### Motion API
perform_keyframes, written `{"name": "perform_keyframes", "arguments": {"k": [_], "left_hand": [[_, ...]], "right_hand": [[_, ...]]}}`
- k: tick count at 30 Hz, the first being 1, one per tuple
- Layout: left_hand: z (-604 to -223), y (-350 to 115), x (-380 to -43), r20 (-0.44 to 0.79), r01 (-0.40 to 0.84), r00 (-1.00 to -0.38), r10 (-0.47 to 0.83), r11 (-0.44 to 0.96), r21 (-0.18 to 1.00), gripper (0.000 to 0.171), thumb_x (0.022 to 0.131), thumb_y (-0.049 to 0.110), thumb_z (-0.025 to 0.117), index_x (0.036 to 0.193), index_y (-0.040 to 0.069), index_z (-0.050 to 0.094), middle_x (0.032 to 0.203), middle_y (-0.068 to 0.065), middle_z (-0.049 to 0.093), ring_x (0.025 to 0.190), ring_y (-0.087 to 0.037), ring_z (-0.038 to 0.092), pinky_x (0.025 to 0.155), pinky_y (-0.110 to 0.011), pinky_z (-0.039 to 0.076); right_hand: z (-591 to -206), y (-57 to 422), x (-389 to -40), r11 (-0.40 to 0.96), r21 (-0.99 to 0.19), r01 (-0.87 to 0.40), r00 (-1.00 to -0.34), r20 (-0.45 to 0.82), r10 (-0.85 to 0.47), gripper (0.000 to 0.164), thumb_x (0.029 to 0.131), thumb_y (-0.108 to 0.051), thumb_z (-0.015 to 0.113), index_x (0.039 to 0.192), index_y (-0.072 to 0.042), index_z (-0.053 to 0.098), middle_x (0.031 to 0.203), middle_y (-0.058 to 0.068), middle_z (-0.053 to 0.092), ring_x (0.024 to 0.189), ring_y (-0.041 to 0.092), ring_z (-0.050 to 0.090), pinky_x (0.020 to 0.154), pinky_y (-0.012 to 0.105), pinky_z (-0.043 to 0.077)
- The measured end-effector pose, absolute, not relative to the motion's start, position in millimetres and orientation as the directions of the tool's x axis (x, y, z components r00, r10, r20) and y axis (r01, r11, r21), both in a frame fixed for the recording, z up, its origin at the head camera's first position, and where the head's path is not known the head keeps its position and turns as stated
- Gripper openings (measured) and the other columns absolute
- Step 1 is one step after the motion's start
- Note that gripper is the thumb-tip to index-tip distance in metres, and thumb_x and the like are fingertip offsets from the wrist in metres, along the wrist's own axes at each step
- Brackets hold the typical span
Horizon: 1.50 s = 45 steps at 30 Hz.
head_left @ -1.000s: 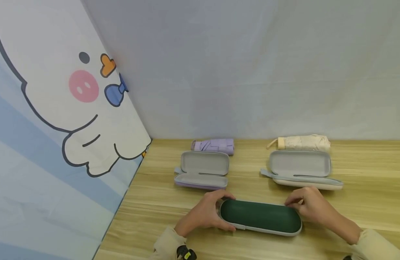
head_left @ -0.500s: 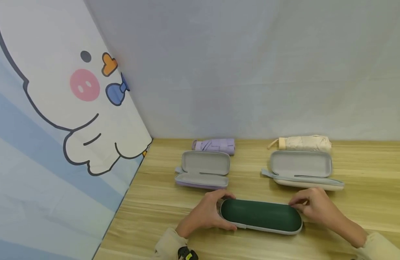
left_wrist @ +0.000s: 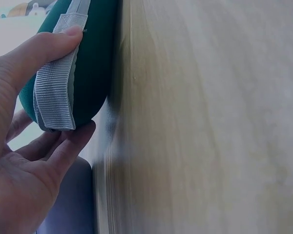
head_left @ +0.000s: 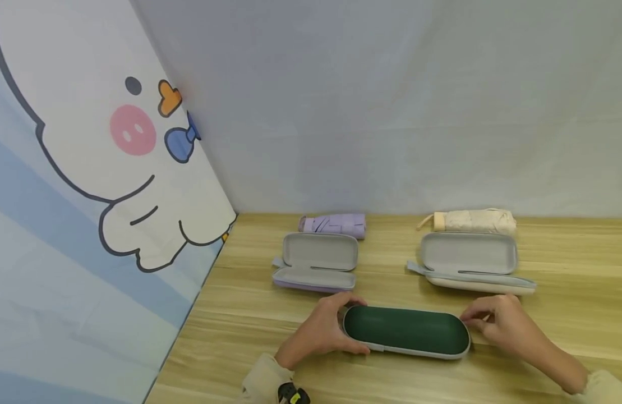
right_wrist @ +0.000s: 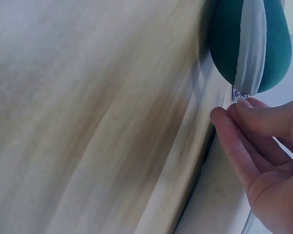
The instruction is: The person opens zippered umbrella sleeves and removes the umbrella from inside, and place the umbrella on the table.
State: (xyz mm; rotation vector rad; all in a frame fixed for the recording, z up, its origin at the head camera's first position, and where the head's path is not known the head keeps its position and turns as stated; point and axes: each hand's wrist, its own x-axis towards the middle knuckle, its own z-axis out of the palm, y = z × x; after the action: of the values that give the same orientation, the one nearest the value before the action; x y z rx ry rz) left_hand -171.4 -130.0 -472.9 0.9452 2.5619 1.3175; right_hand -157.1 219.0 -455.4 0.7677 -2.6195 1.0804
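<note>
A green zippered case (head_left: 406, 332) with rounded ends and grey trim lies on the table, its halves together. My left hand (head_left: 323, 326) holds its left end, fingers on the far side and thumb on the near one. In the left wrist view that thumb presses on a grey ribbed strap (left_wrist: 53, 92). At the right end of the case, my right hand (head_left: 502, 321) pinches a small metal zipper pull (right_wrist: 240, 96) between thumb and fingers. The fingertips partly hide the pull.
Behind lie a purple case (head_left: 318, 252) and a cream case (head_left: 469, 253), both unfolded with grey interiors. A folded purple umbrella (head_left: 338, 225) and a folded cream umbrella (head_left: 479, 221) rest near the wooden table's (head_left: 230, 331) back edge, before a pale curtain.
My right hand has slid rightward along the far edge of the green case, round to its right end. The left hand keeps its hold, and the case has barely moved.
</note>
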Motion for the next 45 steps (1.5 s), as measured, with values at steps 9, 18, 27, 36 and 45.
{"name": "perform_keyframes", "arguments": {"k": [9, 18, 27, 36, 45], "left_hand": [[-475, -129, -172, 0.202, 0.5, -0.8, 0.566, 0.441, 0.745, 0.067, 0.059, 0.036, 0.09, 0.116, 0.02, 0.06, 0.112, 0.01, 0.061, 0.102, -0.004, 0.055, 0.088, -0.025, 0.045], [-472, -128, -171, 0.189, 0.474, -0.815, 0.548, 0.441, 0.762, 0.067, 0.058, 0.034, 0.091, 0.116, 0.019, 0.06, 0.111, 0.009, 0.061, 0.102, -0.005, 0.055, 0.09, -0.026, 0.045], [-474, -128, -171, 0.186, 0.467, -0.822, 0.539, 0.45, 0.761, 0.067, 0.059, 0.036, 0.091, 0.117, 0.018, 0.061, 0.111, 0.009, 0.062, 0.102, -0.005, 0.055, 0.09, -0.027, 0.045], [-473, -127, -170, 0.175, 0.456, -0.826, 0.537, 0.451, 0.767, 0.067, 0.059, 0.036, 0.09, 0.117, 0.018, 0.061, 0.112, 0.009, 0.062, 0.102, -0.005, 0.055, 0.089, -0.028, 0.045], [-475, -127, -170, 0.176, 0.451, -0.829, 0.531, 0.448, 0.772, 0.068, 0.059, 0.037, 0.09, 0.117, 0.018, 0.061, 0.112, 0.01, 0.062, 0.102, -0.005, 0.055, 0.09, -0.028, 0.045]], "right_hand": [[-454, 224, -149, 0.627, -0.584, -0.516, -0.857, 0.36, -0.369, 0.03, 0.062, 0.014, 0.075, 0.068, -0.015, 0.071, 0.067, -0.011, 0.066, 0.06, -0.003, 0.057, 0.049, 0.014, 0.043], [-453, 225, -141, 0.645, -0.599, -0.474, -0.88, 0.32, -0.35, 0.029, 0.063, 0.013, 0.075, 0.068, -0.015, 0.071, 0.068, -0.01, 0.066, 0.062, -0.004, 0.056, 0.052, 0.014, 0.045], [-454, 226, -133, 0.625, -0.626, -0.467, -0.883, 0.29, -0.369, 0.024, 0.065, 0.01, 0.076, 0.068, -0.013, 0.071, 0.068, -0.009, 0.067, 0.063, -0.004, 0.057, 0.055, 0.012, 0.045], [-456, 226, -123, 0.6, -0.681, -0.419, -0.904, 0.254, -0.343, 0.021, 0.065, 0.007, 0.079, 0.068, -0.012, 0.072, 0.069, -0.007, 0.068, 0.065, -0.004, 0.059, 0.055, 0.013, 0.047], [-455, 225, -116, 0.569, -0.735, -0.37, -0.914, 0.18, -0.363, 0.017, 0.069, 0.006, 0.078, 0.069, -0.01, 0.072, 0.071, -0.005, 0.068, 0.067, -0.004, 0.058, 0.055, 0.014, 0.049]]}}
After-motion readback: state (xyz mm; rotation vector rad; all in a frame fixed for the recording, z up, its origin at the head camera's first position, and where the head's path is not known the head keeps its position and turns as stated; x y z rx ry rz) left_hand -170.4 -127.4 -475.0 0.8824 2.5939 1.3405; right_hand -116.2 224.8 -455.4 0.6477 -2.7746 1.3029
